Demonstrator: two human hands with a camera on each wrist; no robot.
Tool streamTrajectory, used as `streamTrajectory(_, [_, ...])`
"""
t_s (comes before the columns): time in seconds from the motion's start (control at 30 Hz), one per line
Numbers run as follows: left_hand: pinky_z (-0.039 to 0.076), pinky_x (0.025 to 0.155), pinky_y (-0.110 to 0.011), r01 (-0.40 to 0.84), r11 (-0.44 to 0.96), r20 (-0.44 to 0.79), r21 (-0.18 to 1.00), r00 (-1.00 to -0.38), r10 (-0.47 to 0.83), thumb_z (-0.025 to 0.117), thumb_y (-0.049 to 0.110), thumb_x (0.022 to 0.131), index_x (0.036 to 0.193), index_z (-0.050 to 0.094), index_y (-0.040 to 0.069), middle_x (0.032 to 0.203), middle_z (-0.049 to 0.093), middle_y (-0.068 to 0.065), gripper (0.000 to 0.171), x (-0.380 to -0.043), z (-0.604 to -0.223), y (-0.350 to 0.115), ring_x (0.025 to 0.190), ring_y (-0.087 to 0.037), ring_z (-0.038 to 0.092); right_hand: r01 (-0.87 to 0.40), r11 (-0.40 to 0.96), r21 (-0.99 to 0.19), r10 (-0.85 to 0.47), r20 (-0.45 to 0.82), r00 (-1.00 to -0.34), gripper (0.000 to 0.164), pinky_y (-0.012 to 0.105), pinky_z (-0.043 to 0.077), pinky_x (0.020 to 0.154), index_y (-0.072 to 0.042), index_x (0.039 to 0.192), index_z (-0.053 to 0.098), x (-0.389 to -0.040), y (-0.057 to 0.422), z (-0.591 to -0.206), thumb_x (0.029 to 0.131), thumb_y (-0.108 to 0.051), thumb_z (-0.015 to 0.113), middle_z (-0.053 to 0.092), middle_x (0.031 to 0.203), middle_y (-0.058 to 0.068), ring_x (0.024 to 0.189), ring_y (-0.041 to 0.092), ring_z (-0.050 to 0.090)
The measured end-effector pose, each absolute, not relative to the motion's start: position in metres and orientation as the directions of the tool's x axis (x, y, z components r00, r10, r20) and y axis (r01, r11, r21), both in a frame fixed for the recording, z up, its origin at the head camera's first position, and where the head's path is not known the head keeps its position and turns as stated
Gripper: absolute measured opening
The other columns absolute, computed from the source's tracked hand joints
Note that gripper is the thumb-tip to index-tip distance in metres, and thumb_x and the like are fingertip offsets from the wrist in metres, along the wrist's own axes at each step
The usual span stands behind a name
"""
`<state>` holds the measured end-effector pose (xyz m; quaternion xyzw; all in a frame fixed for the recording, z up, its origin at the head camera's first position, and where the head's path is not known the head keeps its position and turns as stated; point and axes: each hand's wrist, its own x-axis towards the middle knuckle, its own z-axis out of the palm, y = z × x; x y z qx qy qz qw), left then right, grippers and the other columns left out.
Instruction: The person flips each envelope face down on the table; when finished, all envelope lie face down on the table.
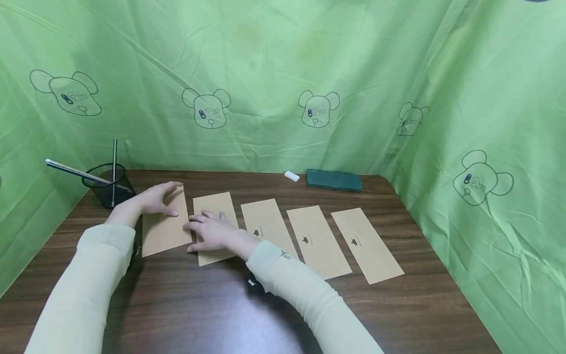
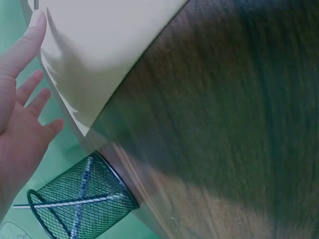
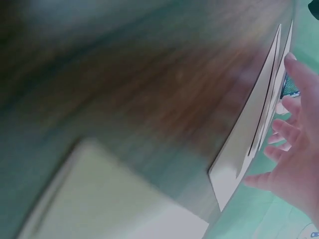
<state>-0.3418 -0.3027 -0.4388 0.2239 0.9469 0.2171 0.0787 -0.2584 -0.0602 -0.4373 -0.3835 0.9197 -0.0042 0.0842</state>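
My left hand (image 1: 155, 200) is at the far end of the left card (image 1: 161, 235), fingers spread, thumb apart. That card lies on the worktop (image 1: 177, 314) beside the cup (image 1: 102, 196). My right hand (image 1: 213, 233) rests over the second card (image 1: 214, 200), fingers also spread, tips at the left card's edge. To adjust spacing well, I should press lightly and flat, slide rather than lift, and avoid bending corners.

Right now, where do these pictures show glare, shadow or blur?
Head view: pale glare on the near tabletop, shadows beside the left sleeve and right sleeve; left wrist view: shadow on the leftmost paper by the left hand; right wrist view: the lower-left paper looks blurred.
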Motion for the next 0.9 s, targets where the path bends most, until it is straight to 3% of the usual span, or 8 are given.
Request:
streamTrajectory(0.23, [0.019,0.100,-0.071,0.377,0.828,-0.053,0.416,-0.898,0.436,0.081,0.041,0.071,0.144,0.029,0.000,0.144,0.029,-0.033,0.098,-0.337,-0.435,-0.290,0.129,-0.054,0.024,-0.737,0.673,-0.062,-0.736,-0.147,-0.660,0.077,0.057,0.022,0.110,-0.041,0.146,0.027,-0.257,-0.040,-0.432,0.080,-0.071,0.053,0.020,0.156,-0.010,0.144,0.024,0.016])
streamTrajectory(0.7, [0.016,0.107,-0.065,0.387,0.833,-0.049,0.395,-0.896,0.440,0.076,0.050,0.072,0.140,0.034,-0.007,0.143,0.027,-0.037,0.098,-0.325,-0.442,-0.260,0.134,-0.053,0.017,-0.757,0.653,-0.017,-0.754,-0.103,-0.649,0.078,0.057,0.023,0.110,-0.035,0.146,0.030,-0.251,0.011,-0.431,0.080,-0.070,0.053,0.024,0.155,-0.004,0.143,0.028,0.021])
streamTrajectory(0.9, [0.017,0.105,-0.066,0.377,0.848,-0.059,0.373,-0.902,0.427,0.075,0.056,0.070,0.138,0.038,-0.008,0.141,0.029,-0.037,0.100,-0.323,-0.446,-0.253,0.130,-0.053,0.021,-0.748,0.664,-0.015,-0.743,-0.134,-0.656,0.078,0.060,0.022,0.108,-0.033,0.145,0.035,-0.246,0.030,-0.431,0.079,-0.069,0.056,0.028,0.154,-0.001,0.143,0.029,0.020])
